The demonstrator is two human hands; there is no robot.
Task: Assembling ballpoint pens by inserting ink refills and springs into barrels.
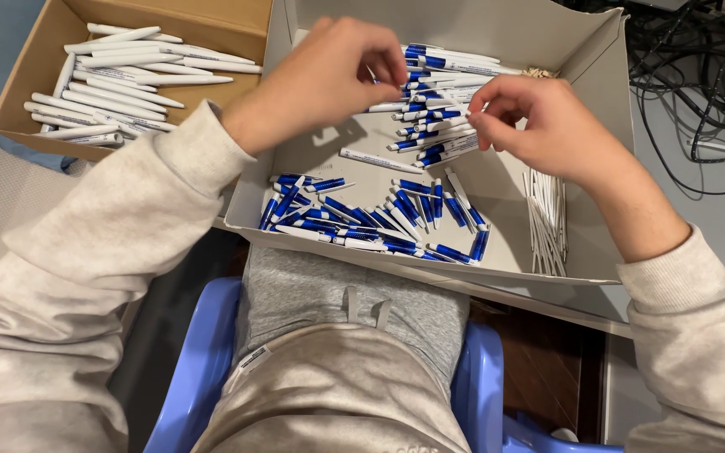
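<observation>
Both hands (329,80) (539,126) hover palm-down (wrists bent), fingers pinching pen parts (430,109) inside white box (581,252).

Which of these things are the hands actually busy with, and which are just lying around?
In use:
left hand
right hand
blue-and-white pen parts under the fingers
white box holding them
thin white refills

Lying about:
brown box of white pen barrels
black cables
blue chair

Brown cardboard box (39,67) holding white pens (119,80); black cables (690,75); blue plastic chair (199,369).
</observation>
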